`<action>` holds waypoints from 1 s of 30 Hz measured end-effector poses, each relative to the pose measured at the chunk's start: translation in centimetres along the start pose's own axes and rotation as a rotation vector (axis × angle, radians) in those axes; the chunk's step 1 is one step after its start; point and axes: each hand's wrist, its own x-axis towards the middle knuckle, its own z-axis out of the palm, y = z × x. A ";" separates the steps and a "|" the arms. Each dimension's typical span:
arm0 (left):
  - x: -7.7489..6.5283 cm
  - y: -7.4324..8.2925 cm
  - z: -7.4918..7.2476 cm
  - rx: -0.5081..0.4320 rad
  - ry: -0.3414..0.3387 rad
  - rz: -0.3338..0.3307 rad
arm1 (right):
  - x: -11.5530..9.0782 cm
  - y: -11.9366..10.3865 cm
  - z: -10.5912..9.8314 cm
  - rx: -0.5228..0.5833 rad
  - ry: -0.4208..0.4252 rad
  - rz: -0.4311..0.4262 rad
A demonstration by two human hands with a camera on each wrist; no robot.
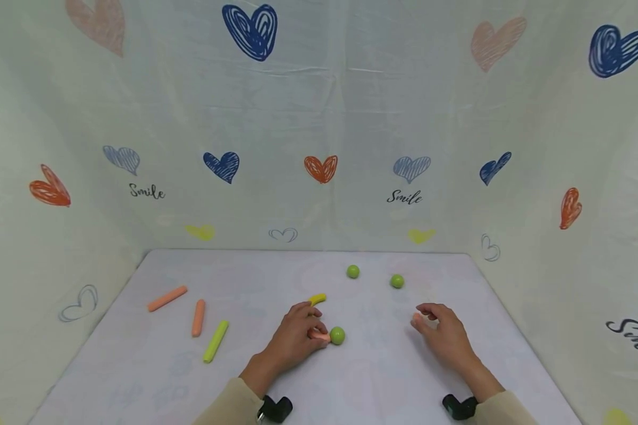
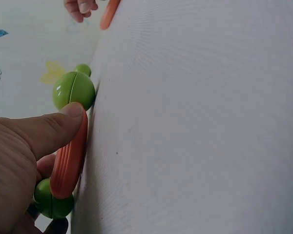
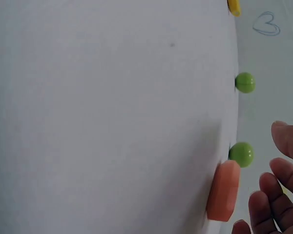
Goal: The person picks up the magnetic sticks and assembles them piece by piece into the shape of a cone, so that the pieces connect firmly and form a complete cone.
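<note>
The left hand [image 1: 298,330] holds a short orange piece [image 2: 71,156] with a narrow pinch, low over the white table [image 1: 383,378]. One end of the piece is right up by a green ball [image 2: 73,91]. They look like they touch, but the thumb hides the spot where they meet. A lower ball [image 2: 53,201], also green, sits by the other end, close to the fingers, and I cannot tell if it is stuck on.

If the hand pushes too hard or a bit crooked, the green ball could roll off, as it is round and no hand holds it. If the pinch is too loose, the orange piece could twist or slip.

The right hand [image 1: 446,336] has bent fingers, with a gap between them and the thumb, and nothing looks held. Another orange piece [image 3: 223,190] is near it, apart from the fingers. A careless bump could knock that piece away.

The yellow piece [image 1: 317,299] is just past the left fingertips, so a small slide of that hand could shove it. Two far balls [image 1: 353,271] sit at the back, and a knock could send them rolling
</note>
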 end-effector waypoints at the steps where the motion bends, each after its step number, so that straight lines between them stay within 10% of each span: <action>1: 0.0 0.0 0.0 0.000 0.000 -0.001 | 0.0 0.3 -0.1 -0.005 -0.007 0.003; 12: 0.0 0.1 0.0 -0.002 -0.002 -0.011 | 0.8 2.2 -0.2 -0.042 -0.102 0.012; 23: 0.0 0.2 0.0 -0.009 -0.011 -0.012 | 1.2 3.5 -0.4 0.015 -0.046 -0.186; 30: -0.1 0.2 0.0 -0.018 -0.008 -0.005 | 1.4 3.7 -0.8 0.061 -0.084 0.003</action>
